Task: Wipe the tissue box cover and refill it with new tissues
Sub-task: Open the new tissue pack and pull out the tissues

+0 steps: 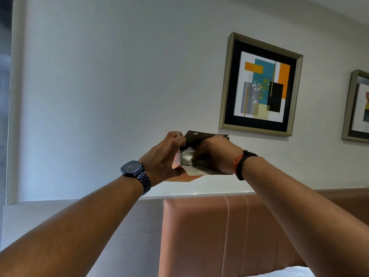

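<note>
Both my arms are raised in front of the wall, holding the tissue box cover [199, 172] in the air. It is orange outside and grey inside, with its open side towards me and a flap standing up at the far edge. My left hand [165, 156], with a dark watch on the wrist, grips the cover's left wall. My right hand [214, 154], with an orange and black wristband, reaches into the opening, its fingers on white tissues [186, 156] inside. The fingertips are hidden in the cover.
A framed abstract picture [259, 84] hangs on the white wall above my hands, and a second frame [357, 106] shows at the right edge. A brown padded headboard [209, 232] stands below, with white bedding [285, 272] at the bottom. A window edge [5, 96] runs down the left.
</note>
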A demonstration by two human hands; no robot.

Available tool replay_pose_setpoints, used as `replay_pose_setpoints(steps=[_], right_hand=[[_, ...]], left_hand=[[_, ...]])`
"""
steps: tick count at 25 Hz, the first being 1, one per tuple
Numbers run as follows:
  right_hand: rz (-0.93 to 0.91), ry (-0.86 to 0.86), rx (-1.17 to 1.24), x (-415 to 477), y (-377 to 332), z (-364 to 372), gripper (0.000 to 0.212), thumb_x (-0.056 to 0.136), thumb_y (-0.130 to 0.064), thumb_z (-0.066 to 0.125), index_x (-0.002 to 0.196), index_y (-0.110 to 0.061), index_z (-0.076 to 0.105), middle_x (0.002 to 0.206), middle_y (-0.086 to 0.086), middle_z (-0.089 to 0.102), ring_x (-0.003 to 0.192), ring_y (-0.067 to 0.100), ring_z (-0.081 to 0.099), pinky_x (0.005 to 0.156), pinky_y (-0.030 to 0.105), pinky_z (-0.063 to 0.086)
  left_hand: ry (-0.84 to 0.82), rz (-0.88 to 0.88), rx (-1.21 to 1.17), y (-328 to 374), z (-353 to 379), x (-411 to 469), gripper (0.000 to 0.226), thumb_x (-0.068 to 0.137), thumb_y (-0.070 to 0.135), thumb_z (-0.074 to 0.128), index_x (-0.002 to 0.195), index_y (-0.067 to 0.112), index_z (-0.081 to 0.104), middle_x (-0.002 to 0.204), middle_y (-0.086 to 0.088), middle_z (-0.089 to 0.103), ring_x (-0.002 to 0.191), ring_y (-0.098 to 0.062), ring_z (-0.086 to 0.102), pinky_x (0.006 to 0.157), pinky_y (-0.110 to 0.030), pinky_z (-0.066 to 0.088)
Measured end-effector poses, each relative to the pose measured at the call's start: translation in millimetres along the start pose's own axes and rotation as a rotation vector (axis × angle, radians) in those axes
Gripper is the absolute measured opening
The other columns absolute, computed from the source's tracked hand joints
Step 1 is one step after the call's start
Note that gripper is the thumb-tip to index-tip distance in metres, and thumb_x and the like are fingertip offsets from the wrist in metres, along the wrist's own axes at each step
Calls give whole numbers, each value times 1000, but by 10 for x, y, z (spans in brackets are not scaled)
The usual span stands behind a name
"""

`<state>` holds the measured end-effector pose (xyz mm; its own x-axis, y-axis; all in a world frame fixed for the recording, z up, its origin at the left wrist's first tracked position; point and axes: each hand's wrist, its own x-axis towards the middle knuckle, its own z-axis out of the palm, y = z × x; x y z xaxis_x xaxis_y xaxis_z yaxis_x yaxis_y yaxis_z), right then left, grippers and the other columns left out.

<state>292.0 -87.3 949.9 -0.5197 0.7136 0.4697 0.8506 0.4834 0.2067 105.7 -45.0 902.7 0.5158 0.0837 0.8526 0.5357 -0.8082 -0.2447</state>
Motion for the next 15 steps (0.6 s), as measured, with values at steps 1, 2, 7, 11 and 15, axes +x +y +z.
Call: replay_pose_setpoints(steps=[1,2,7,11,15], right_hand=[[19,-33,34,-7,-14,-31,24,90,-14,60,112,-16,68,126,5,63,118,23,54,104,29,40],[7,-47,43,10,-4,-30,27,91,-13,59,115,-16,67,128,4,61,120,23,53,106,29,39],[-15,3,-48,57,-27,13,23,90,-20,60,111,-19,68,119,4,66,112,22,58,98,28,44],[-54,135,-153,74,1,99,21,90,-20,60,111,-16,63,109,8,68,102,26,63,92,32,48],[-38,219,-71,56,11,170,43,86,-24,65,123,-19,43,113,10,67,99,30,64,84,35,50]], left_hand=[[-1,3,1,-3,-5,-2,83,52,13,90,110,19,32,110,-21,49,66,-17,45,58,-8,32],[-3,4,6,-6,-9,-4,83,52,12,90,110,19,31,110,-22,49,68,-17,45,58,-7,32],[-17,3,16,8,-5,8,85,50,11,91,111,19,32,111,-21,49,68,-17,44,58,-6,29],[-2,-7,-12,36,23,41,86,51,12,91,112,20,31,111,-21,49,67,-19,47,57,-9,33],[9,-16,-31,40,30,62,94,49,10,91,120,21,31,113,-22,49,73,-17,48,63,-7,34]])
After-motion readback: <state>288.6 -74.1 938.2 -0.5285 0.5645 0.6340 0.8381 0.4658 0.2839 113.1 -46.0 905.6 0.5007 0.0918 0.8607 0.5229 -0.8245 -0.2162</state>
